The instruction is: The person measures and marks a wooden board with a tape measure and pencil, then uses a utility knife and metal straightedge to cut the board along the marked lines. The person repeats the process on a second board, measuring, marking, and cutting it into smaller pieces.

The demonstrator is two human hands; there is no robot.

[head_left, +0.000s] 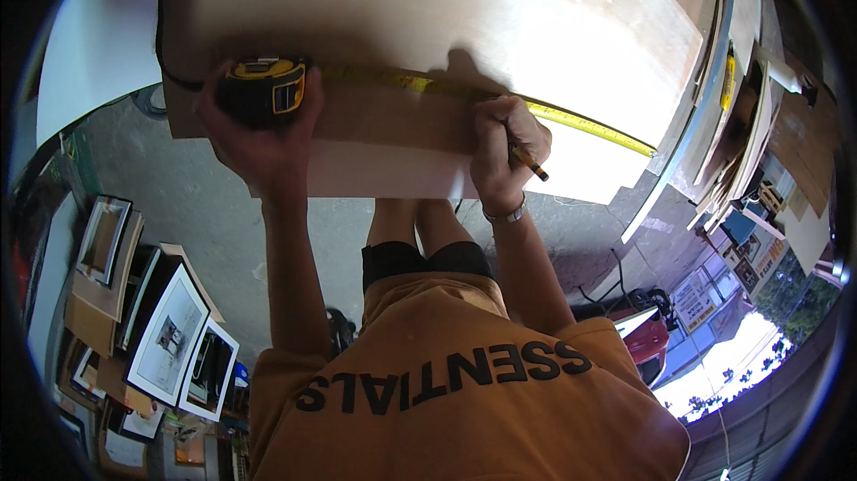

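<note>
Tape measure [254, 99], long axis crosswise, blade [589, 124] rightward, left hand [257, 152] clamped on case [245, 108], right hand [502, 143] on pencil [529, 161]

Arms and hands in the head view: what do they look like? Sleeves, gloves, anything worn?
Left hand and right hand are gloveless. Short brownish-orange sleeves, bare forearms. Silvery band on the right wrist; watch or bracelet, unclear.

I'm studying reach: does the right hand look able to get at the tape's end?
Probably yes: the tape's end lies uncovered and nothing blocks the right hand, though it holds a pencil.
</note>
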